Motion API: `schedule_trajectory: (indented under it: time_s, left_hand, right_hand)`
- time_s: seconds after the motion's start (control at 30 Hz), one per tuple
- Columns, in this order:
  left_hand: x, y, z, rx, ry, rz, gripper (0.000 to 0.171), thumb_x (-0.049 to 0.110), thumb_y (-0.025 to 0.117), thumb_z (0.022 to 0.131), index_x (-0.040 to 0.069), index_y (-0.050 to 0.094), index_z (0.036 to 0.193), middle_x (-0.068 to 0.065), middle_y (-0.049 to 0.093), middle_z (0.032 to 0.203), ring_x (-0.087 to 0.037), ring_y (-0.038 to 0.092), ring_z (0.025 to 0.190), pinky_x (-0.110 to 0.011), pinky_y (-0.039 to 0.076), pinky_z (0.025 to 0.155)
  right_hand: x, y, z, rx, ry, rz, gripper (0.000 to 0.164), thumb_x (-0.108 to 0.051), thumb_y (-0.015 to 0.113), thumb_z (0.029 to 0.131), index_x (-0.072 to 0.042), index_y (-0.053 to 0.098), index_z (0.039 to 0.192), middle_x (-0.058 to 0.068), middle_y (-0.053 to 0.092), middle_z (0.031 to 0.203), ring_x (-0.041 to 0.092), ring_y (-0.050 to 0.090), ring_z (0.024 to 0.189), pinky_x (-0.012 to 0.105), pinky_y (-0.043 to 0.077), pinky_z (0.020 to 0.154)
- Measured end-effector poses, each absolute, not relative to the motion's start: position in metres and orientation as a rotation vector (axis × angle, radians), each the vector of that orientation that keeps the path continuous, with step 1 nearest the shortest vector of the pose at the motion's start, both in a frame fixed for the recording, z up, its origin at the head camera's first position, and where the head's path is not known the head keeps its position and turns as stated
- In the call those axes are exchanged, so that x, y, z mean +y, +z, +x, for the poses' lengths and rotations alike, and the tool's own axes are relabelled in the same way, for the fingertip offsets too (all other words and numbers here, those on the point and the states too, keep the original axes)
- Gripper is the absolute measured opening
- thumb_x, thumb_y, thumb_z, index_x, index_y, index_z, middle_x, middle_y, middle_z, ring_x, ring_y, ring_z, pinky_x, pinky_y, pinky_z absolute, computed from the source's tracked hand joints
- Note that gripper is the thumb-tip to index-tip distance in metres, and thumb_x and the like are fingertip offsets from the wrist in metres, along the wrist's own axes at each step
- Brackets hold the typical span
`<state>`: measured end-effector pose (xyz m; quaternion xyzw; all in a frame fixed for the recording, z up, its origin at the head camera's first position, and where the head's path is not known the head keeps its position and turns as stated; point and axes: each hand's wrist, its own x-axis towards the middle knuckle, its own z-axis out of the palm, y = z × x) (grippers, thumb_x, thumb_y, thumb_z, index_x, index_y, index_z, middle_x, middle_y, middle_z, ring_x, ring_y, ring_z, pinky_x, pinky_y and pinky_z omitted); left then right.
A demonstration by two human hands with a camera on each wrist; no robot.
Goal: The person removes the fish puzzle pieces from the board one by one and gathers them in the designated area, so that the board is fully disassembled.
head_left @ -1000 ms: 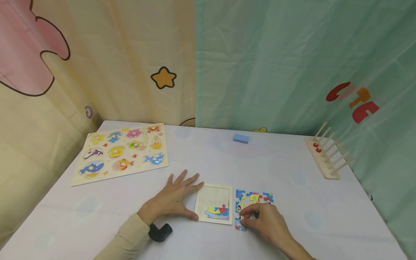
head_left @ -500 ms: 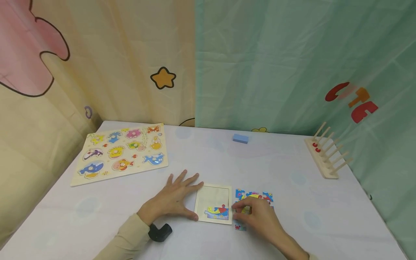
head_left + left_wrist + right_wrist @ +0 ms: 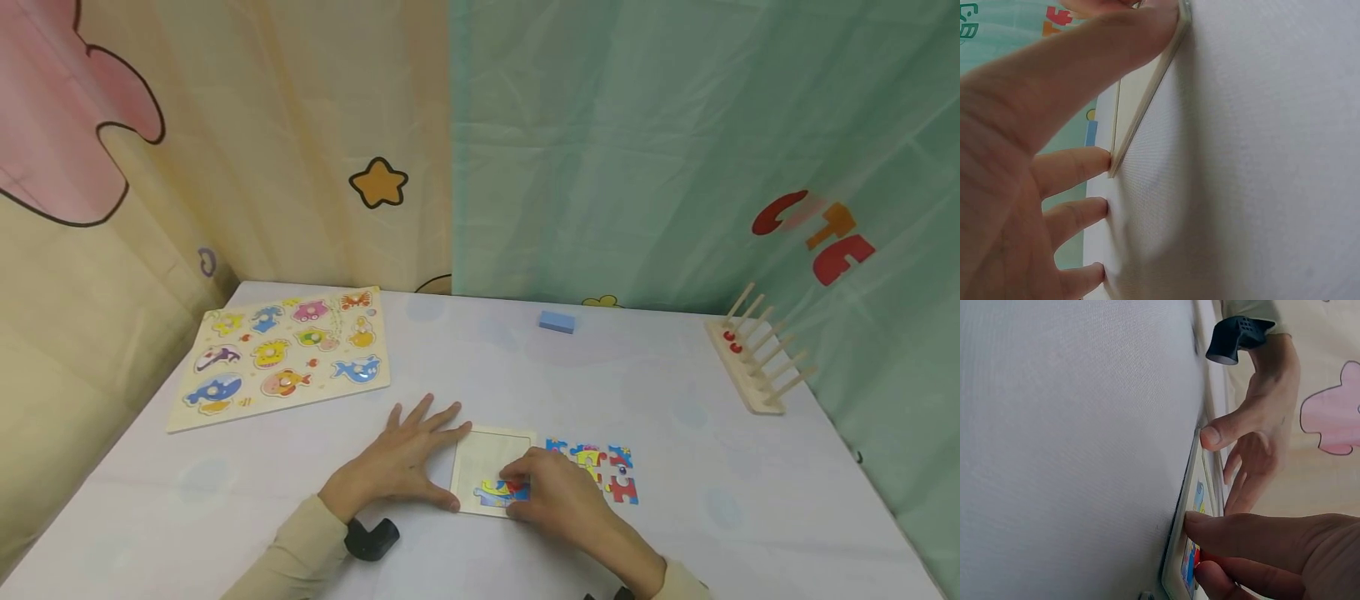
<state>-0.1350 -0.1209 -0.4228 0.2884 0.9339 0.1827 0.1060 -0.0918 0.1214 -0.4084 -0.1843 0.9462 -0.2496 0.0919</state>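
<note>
A square wooden puzzle tray (image 3: 492, 454) lies on the table with a few fitted puzzle pieces (image 3: 492, 493) along its near edge. My left hand (image 3: 405, 458) is spread at the tray's left side; its thumb and index fingertips touch the rim, as the left wrist view also shows. Over the tray's lower right corner, my right hand (image 3: 562, 496) has thumb and bent fingers around a blue and red puzzle piece (image 3: 1190, 562). The thumb lies at the rim in the right wrist view. Loose puzzle pieces (image 3: 622, 475) lie right of the tray, partly hidden by this hand.
A wooden sea-animal knob puzzle (image 3: 285, 358) lies at the back left. A blue block (image 3: 557, 322) sits near the curtain. At the right stands a wooden peg rack (image 3: 750, 367) with red beads. A black wrist device (image 3: 371, 540) is on the left wrist.
My right hand has moved left from the loose pieces onto the tray's lower right corner, uncovering the right-hand loose pieces. My left hand stays at the tray's left side.
</note>
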Motion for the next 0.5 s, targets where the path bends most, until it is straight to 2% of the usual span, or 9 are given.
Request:
schedule_trajectory:
  time_s: [0.17,0.5]
  left_hand:
    - [-0.1211,-0.4226,-0.1352,2.757,0.531,0.855,0.100,0.063,0.083,0.062,0.019,0.051,0.145,-0.009,0.032,0.158,-0.046,0.015,0.146,-0.077,0.011,0.106]
    - [-0.1214,-0.4224,-0.1352,2.765,0.528,0.870,0.100,0.062,0.084,0.062,0.017,0.051,0.145,-0.011,0.033,0.158,-0.047,0.017,0.145,-0.078,0.013,0.105]
  right_hand:
    - [0.1196,-0.4081,-0.0895,2.809,-0.766,-0.502,0.028,-0.017,0.088,0.068,-0.015,0.078,0.094,-0.011,0.062,0.082,0.005,0.051,0.071,0.023,0.046,0.060]
    - [0.1169,-0.4057,-0.0899,2.769,-0.814,-0.468,0.030,-0.012,0.087,0.068,-0.014,0.069,0.092,-0.012,0.058,0.078,0.006,0.050,0.070,0.024,0.043,0.058]
